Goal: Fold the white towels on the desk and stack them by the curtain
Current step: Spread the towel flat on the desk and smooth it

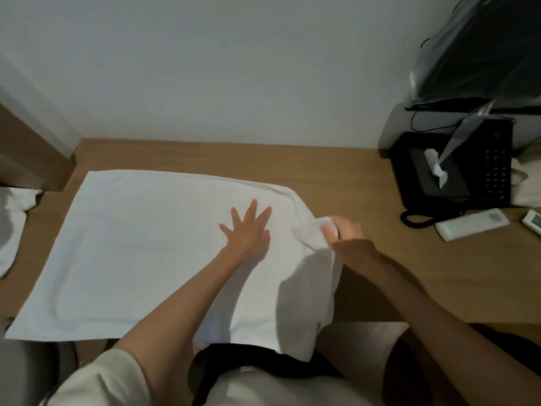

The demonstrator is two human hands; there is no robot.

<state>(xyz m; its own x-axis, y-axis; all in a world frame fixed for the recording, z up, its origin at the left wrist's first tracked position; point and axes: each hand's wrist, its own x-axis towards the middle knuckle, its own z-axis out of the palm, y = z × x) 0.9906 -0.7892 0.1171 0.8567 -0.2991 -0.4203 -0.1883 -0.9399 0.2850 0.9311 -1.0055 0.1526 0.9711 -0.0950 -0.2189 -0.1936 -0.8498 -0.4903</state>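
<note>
A large white towel (131, 247) lies spread across the wooden desk (409, 276), its near right part hanging over the front edge. My left hand (248, 230) lies flat on the towel with fingers spread, pressing it down right of centre. My right hand (348, 232) grips the towel's right edge, bunched and lifted a little off the desk. More white cloth (11, 224) lies at the far left edge of the desk, partly out of view.
A black tissue box (433, 177) and a black phone (494, 168) stand at the back right under a dark screen (483, 54). A white remote (471, 224) lies in front of them. The wall runs close behind the desk.
</note>
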